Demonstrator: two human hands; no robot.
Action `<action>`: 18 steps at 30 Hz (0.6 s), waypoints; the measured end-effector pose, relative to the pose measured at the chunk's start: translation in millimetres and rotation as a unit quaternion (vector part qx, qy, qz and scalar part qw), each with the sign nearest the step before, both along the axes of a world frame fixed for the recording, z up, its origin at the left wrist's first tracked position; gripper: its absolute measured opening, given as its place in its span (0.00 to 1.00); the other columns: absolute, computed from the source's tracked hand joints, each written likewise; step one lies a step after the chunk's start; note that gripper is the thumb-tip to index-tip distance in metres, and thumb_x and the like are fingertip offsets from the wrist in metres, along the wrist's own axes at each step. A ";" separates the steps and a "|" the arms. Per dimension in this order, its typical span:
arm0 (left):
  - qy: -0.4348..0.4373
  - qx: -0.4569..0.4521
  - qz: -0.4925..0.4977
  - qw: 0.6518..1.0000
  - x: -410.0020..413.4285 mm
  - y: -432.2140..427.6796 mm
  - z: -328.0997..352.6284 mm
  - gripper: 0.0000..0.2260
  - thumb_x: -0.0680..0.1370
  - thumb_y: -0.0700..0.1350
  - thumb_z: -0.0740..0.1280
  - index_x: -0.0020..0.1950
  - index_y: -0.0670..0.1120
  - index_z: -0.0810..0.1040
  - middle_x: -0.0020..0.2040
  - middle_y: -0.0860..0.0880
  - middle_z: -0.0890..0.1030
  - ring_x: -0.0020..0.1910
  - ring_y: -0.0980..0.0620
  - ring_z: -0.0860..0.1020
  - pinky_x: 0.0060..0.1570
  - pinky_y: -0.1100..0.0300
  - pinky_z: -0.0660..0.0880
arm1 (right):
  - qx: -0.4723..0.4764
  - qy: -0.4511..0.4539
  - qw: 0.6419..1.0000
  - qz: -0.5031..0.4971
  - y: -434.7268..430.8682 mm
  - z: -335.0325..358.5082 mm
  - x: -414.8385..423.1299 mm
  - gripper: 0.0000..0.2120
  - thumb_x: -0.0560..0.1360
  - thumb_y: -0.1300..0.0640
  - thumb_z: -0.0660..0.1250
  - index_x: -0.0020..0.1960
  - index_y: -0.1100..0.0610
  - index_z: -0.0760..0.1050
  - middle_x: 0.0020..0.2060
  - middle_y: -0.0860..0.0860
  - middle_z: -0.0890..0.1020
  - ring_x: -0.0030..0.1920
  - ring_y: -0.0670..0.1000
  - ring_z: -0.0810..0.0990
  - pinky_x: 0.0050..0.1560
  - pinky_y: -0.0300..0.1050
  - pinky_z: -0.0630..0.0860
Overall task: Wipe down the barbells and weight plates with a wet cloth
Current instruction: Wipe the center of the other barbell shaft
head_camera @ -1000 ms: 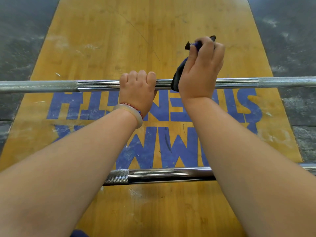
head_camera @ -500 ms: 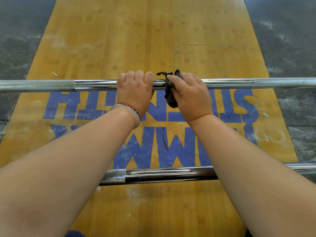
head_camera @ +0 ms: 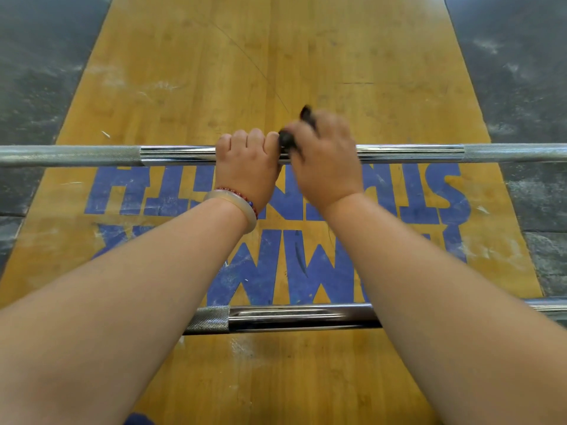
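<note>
A steel barbell (head_camera: 408, 151) runs left to right across the wooden platform, smooth in the middle and knurled toward both ends. My left hand (head_camera: 245, 167) grips its smooth middle from above, fingers curled over the bar. Right beside it, my right hand (head_camera: 325, 161) holds a dark cloth (head_camera: 288, 141) bunched against the bar; only small dark bits of cloth show at my fingers. The right hand is blurred by motion. A second barbell (head_camera: 291, 317) lies nearer to me, partly hidden under my forearms.
The wooden platform (head_camera: 276, 56) has blue lettering under the bars. Dark rubber flooring (head_camera: 40, 56) flanks it on the left, and more rubber flooring (head_camera: 521, 56) on the right. No weight plates are in view.
My right hand came down from above the bar with the cloth, slid left along the bar, and now presses the cloth right beside my left hand. The left hand has kept its grip.
</note>
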State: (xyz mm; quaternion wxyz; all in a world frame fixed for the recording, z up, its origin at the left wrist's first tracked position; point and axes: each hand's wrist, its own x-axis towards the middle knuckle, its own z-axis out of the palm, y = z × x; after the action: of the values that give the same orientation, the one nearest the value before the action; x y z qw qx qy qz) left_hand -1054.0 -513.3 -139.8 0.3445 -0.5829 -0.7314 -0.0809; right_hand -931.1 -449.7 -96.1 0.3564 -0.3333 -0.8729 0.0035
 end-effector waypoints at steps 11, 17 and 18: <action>-0.017 0.014 -0.007 1.000 -1.8 0.7 -3.9 0.11 0.69 0.44 0.66 0.47 0.47 0.66 0.36 0.51 0.73 0.34 0.49 0.72 0.41 0.57 0.69 | -0.154 -0.049 0.983 -0.087 -5.2 7.3 -9.2 0.11 0.74 0.51 0.58 0.44 0.56 0.76 0.61 0.56 0.74 0.62 0.58 0.70 0.60 0.52 0.64; -0.016 -0.018 0.000 1.000 -0.2 -0.5 3.2 0.08 0.72 0.48 0.66 0.47 0.47 0.71 0.35 0.50 0.73 0.33 0.49 0.72 0.39 0.57 0.70 | -0.115 0.027 0.978 -0.170 -2.9 -9.4 -4.9 0.17 0.74 0.46 0.59 0.35 0.57 0.72 0.31 0.52 0.76 0.35 0.57 0.75 0.48 0.51 0.70; -0.014 -0.024 0.005 1.000 -0.3 -0.8 4.6 0.08 0.71 0.48 0.67 0.46 0.47 0.72 0.34 0.51 0.72 0.32 0.49 0.72 0.39 0.58 0.70 | -0.121 0.030 0.977 -0.173 -7.1 -8.0 -10.2 0.15 0.74 0.48 0.59 0.35 0.57 0.73 0.31 0.52 0.76 0.35 0.57 0.74 0.46 0.50 0.69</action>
State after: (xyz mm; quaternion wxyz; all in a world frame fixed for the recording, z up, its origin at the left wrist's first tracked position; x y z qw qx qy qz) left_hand -1054.3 -514.2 -135.2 0.3204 -0.5857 -0.7412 -0.0701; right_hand -941.3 -456.8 -104.1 0.3348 -0.5197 -0.7840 0.0569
